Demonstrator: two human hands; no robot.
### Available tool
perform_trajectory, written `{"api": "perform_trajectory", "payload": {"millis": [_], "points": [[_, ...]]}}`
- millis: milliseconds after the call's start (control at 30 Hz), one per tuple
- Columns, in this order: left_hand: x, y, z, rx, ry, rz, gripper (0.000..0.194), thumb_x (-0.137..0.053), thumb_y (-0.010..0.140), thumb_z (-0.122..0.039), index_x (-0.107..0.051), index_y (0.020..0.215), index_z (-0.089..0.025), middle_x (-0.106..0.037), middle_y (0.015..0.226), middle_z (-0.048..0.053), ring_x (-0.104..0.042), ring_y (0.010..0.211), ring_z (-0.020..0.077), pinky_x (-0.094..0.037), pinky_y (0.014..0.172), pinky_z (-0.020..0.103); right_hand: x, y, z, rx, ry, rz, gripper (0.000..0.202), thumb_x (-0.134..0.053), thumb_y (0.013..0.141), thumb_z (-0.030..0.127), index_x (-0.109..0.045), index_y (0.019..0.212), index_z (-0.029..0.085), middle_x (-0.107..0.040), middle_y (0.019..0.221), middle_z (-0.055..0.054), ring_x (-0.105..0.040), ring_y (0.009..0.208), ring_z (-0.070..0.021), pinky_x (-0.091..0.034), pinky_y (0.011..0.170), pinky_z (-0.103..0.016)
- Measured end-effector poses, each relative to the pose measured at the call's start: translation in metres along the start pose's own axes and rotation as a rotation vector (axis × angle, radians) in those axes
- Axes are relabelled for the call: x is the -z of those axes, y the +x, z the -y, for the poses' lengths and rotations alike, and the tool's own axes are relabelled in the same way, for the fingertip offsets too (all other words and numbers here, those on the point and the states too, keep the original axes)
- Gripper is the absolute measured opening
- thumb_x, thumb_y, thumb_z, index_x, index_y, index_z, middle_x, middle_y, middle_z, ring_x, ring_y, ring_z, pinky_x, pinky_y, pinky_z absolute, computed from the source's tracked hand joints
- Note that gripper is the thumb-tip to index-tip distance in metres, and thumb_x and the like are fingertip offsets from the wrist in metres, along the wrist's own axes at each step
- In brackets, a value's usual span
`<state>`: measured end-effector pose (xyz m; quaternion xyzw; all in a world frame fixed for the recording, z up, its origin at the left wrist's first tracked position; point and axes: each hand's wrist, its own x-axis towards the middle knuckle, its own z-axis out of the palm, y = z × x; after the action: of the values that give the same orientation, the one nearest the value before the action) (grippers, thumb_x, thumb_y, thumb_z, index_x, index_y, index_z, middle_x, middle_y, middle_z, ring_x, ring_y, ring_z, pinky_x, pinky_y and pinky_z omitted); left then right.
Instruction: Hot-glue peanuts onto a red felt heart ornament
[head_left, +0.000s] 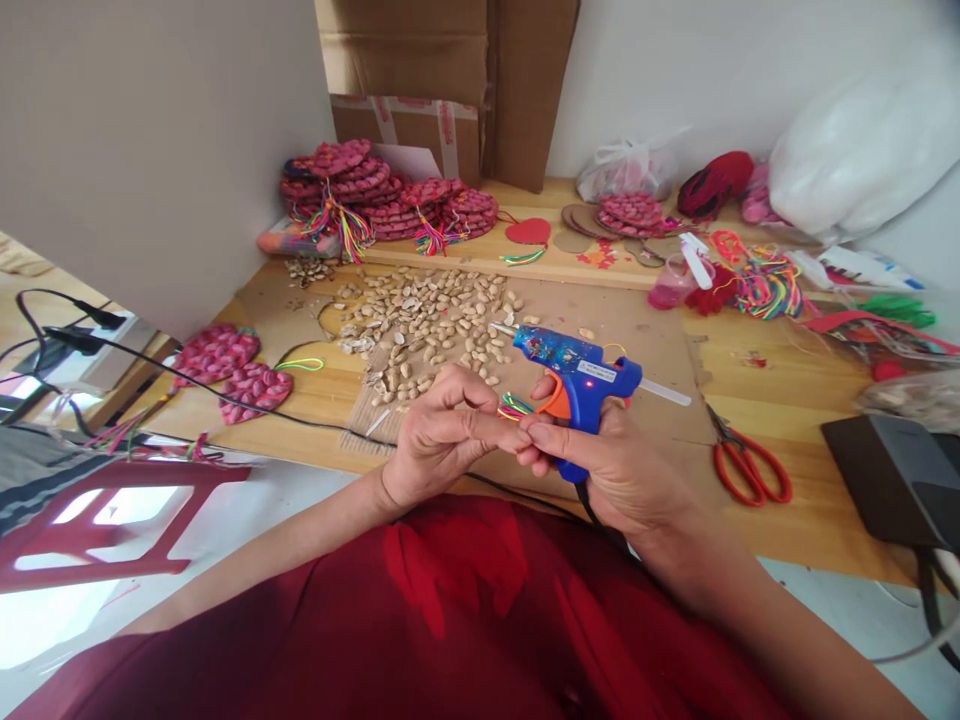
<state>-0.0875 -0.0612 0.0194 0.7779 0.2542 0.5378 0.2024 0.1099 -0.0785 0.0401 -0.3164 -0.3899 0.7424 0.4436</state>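
A blue hot glue gun (551,347) with an orange trigger is in my right hand (626,455), its nozzle pointing left over the peanuts. A small red light glows on its body and a clear glue stick (667,393) pokes out of the back. My left hand (454,430) is closed in a pinch, its fingertips meeting those of my right hand. Thin multicoloured cords (516,405) show at the left fingers; their ends are partly hidden. Just beyond both hands, loose peanuts (431,320) lie spread over a flat cardboard sheet (630,340).
Red-handled scissors (750,470) lie right of the cardboard. Pink peanut-covered discs (341,180) with tassels are stacked at the back; two more pink pieces (255,390) lie left. A black cable (300,420) crosses the front left. A dark box (892,480) stands at right.
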Motion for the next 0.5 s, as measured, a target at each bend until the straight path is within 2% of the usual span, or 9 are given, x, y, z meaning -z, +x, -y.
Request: {"api": "perform_trajectory", "payload": {"millis": [100, 167, 267, 367, 500], "points": [[0.0, -0.002, -0.002, 0.024, -0.019, -0.001, 0.009, -0.072, 0.088, -0.026, -0.08, 0.091, -0.026, -0.056, 0.078, 0.001, -0.054, 0.078, 0.0121, -0.044, 0.076, 0.03, -0.001, -0.001, -0.004, 0.006, 0.014, -0.001, 0.03, -0.082, 0.089, 0.021, -0.059, 0.107, 0.019, -0.068, 0.084, 0.0, -0.067, 0.068, -0.0128, -0.057, 0.061, -0.018], [-0.001, -0.003, -0.003, 0.09, -0.082, -0.02, 0.01, -0.074, 0.086, -0.023, -0.08, 0.092, -0.027, -0.058, 0.078, 0.001, -0.055, 0.078, 0.0113, -0.045, 0.075, 0.028, -0.001, 0.0, -0.006, 0.013, 0.014, -0.002, 0.029, -0.082, 0.09, 0.022, -0.059, 0.108, 0.018, -0.068, 0.086, -0.001, -0.067, 0.069, -0.013, -0.057, 0.061, -0.019], [-0.007, -0.007, -0.004, 0.309, -0.296, -0.075, 0.013, -0.073, 0.086, -0.021, -0.08, 0.096, -0.027, -0.063, 0.082, 0.001, -0.059, 0.079, 0.0108, -0.048, 0.074, 0.025, -0.003, 0.003, -0.007, 0.056, 0.014, -0.01, 0.032, -0.08, 0.091, 0.021, -0.057, 0.113, 0.018, -0.07, 0.089, -0.002, -0.068, 0.073, -0.0142, -0.058, 0.064, -0.019], [-0.015, -0.014, -0.001, 0.531, -0.543, -0.134, 0.015, -0.072, 0.088, -0.022, -0.08, 0.098, -0.029, -0.068, 0.088, 0.001, -0.063, 0.085, 0.0109, -0.05, 0.079, 0.023, -0.004, 0.005, -0.006, 0.095, -0.024, -0.043, 0.036, -0.08, 0.09, 0.019, -0.054, 0.116, 0.018, -0.071, 0.09, -0.004, -0.069, 0.075, -0.015, -0.058, 0.064, -0.018], [-0.021, -0.022, 0.003, 0.655, -0.697, -0.148, 0.015, -0.07, 0.09, -0.023, -0.079, 0.1, -0.03, -0.072, 0.095, 0.001, -0.065, 0.093, 0.011, -0.049, 0.088, 0.023, -0.003, 0.008, -0.005, 0.126, -0.095, -0.098, 0.039, -0.082, 0.087, 0.02, -0.055, 0.115, 0.017, -0.071, 0.088, -0.004, -0.07, 0.076, -0.0157, -0.058, 0.063, -0.018]]}}
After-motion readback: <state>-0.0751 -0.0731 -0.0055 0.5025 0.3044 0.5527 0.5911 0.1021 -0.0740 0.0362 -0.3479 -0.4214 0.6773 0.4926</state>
